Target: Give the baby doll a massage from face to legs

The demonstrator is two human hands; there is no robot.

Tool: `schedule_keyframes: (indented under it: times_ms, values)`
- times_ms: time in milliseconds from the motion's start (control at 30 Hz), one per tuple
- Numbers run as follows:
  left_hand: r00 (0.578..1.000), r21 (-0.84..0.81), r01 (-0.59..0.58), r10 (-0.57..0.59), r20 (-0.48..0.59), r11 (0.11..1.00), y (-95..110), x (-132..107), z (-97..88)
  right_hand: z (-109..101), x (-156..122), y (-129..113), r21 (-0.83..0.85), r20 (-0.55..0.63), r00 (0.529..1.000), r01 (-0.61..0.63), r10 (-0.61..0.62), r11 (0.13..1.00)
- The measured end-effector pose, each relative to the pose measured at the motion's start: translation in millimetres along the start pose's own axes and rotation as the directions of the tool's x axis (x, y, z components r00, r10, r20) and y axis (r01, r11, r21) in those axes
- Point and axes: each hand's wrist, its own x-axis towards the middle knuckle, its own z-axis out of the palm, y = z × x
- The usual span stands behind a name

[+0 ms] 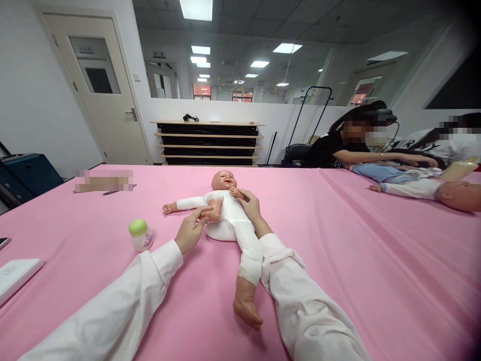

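A baby doll [229, 210] in a white suit lies on its back on the pink table cover [338, 250], head away from me. One bare foot points toward me. My left hand [191, 230] pinches the doll's raised foot or leg near its waist, fingers closed on it. My right hand [251, 204] holds the doll's arm at its chest, fingers wrapped round the small hand. Both of my sleeves are white. A small baby bottle [140, 234] with a green cap stands to the left of my left hand.
At the far right two other people lean over a second doll [413, 184] in blue and white. A white flat object [17, 275] lies at the left edge. A pen [116, 191] lies at the back left. Low shelves [208, 143] and a door [101, 90] stand behind.
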Motion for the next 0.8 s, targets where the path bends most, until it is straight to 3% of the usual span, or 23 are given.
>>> schedule_keyframes:
  times_ms: [233,333,400,467,567,667,733,800]
  values:
    - [1.000,0.016,-0.019,0.019,-0.017,1.000,3.4,-2.1,0.7,2.2,-4.1,-2.8,0.003,-0.085,0.996,-0.009,0.009,1.000]
    - [0.989,0.072,-0.137,0.141,-0.054,0.988,11.7,-15.2,-7.1,-1.2,-7.7,-1.5,-0.016,-0.201,0.980,-0.004,0.000,1.000]
    - [0.960,0.146,-0.261,0.273,-0.068,0.954,18.7,-28.5,-12.9,-6.5,-8.5,1.7,-0.031,-0.326,0.946,-0.016,0.005,0.999]
    - [0.915,0.222,-0.382,0.401,-0.047,0.897,25.9,-43.6,-17.6,-14.0,-6.4,7.4,-0.036,-0.479,0.877,-0.060,0.036,0.998]
    - [0.842,0.257,-0.524,0.540,0.010,0.812,34.4,-65.1,-19.5,-26.9,1.7,18.2,0.012,-0.699,0.705,-0.162,0.124,0.987]
    - [0.780,0.242,-0.620,0.620,0.086,0.747,37.6,-82.5,-13.9,-37.0,10.0,26.9,0.090,-0.811,0.549,-0.225,0.203,0.970]
    - [0.723,0.235,-0.688,0.675,0.147,0.686,37.3,-91.6,-6.9,-40.4,12.9,29.9,0.118,-0.835,0.503,-0.233,0.223,0.965]
    - [0.662,0.233,-0.748,0.723,0.197,0.622,35.9,-98.6,1.1,-41.2,13.4,31.2,0.125,-0.844,0.487,-0.225,0.222,0.966]
